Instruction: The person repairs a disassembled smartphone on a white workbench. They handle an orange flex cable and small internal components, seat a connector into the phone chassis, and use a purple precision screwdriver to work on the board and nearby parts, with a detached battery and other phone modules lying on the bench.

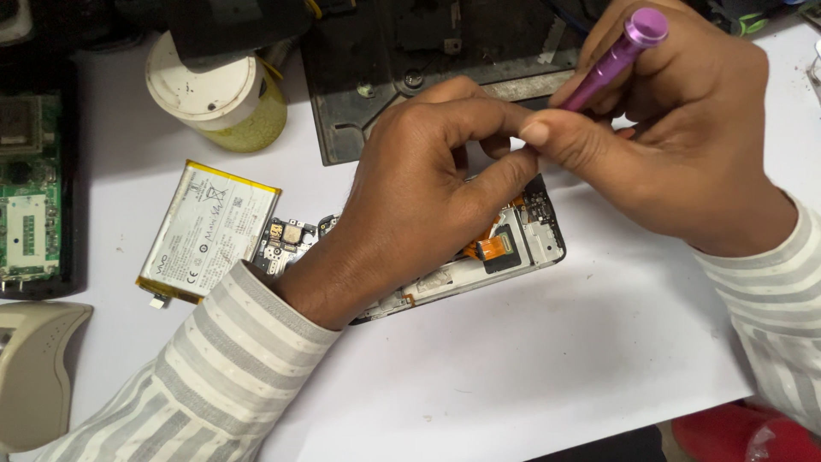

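We see our left hand (419, 192) curled over an opened phone (505, 248) on the white table (530, 368), its fingers bent and pinching toward the right thumb; whatever sits between the fingertips is too small to tell. Our right hand (684, 137) is closed around a purple screwdriver (616, 56), which tilts up and away, its tip hidden behind the fingers. The phone lies flat under the left hand, back cover off, with an orange ribbon cable (492, 248) showing. Just left of it rests a loose battery (209, 231) with yellow edges. Farther back stands a jar (214, 94) with a white lid, beside a dark metal plate (402, 85). A green circuit board (30, 188) lies at the far left.
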The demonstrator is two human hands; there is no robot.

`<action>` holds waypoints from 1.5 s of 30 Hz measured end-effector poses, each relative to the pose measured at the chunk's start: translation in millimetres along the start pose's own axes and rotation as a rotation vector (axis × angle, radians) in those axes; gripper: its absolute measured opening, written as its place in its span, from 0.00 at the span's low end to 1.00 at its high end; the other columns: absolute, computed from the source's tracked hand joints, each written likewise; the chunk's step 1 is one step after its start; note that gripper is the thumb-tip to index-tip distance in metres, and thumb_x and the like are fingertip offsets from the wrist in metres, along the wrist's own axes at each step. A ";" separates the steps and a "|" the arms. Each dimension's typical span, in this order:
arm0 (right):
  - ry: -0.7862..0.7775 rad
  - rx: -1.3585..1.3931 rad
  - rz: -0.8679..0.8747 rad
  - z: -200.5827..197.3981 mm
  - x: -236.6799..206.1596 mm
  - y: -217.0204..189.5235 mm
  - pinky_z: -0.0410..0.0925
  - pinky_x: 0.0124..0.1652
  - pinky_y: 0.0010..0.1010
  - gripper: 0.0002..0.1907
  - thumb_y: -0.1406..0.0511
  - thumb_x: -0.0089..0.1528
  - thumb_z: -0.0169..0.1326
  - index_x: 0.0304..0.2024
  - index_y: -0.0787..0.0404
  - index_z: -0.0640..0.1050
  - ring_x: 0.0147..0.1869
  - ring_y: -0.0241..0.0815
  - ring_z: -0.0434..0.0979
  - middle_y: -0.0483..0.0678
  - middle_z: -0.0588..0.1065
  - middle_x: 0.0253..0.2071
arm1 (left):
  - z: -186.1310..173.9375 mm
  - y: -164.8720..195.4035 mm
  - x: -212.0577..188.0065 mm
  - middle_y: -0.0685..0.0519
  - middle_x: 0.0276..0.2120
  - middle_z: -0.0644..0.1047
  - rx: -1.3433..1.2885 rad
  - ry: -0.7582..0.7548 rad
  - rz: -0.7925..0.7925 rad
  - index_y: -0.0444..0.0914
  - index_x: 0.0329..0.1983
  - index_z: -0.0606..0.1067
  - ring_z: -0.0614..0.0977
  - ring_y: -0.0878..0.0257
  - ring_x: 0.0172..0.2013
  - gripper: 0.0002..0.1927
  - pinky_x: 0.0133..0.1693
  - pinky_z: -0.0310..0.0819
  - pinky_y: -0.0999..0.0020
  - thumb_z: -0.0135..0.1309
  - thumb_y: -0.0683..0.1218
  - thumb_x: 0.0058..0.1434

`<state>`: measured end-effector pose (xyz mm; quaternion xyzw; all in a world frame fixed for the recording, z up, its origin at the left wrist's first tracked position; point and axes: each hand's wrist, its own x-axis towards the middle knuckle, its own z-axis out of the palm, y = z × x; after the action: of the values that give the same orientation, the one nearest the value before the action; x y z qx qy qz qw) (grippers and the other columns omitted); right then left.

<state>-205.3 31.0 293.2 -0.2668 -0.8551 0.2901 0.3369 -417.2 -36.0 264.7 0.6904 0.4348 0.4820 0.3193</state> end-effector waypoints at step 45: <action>-0.023 0.075 0.126 -43.1 -3.8 -45.7 0.77 0.47 0.24 0.10 0.67 0.68 0.53 0.51 0.63 0.74 0.47 0.34 0.80 0.47 0.76 0.44 | 15.8 40.7 7.4 0.57 0.34 0.76 0.015 0.222 0.149 0.37 0.43 0.83 0.74 0.73 0.30 0.06 0.29 0.66 0.76 0.67 0.43 0.66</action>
<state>-183.3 10.6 348.6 -0.3040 -0.8290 0.3454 0.3179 -389.2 -46.6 297.4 0.6655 0.4185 0.5747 0.2275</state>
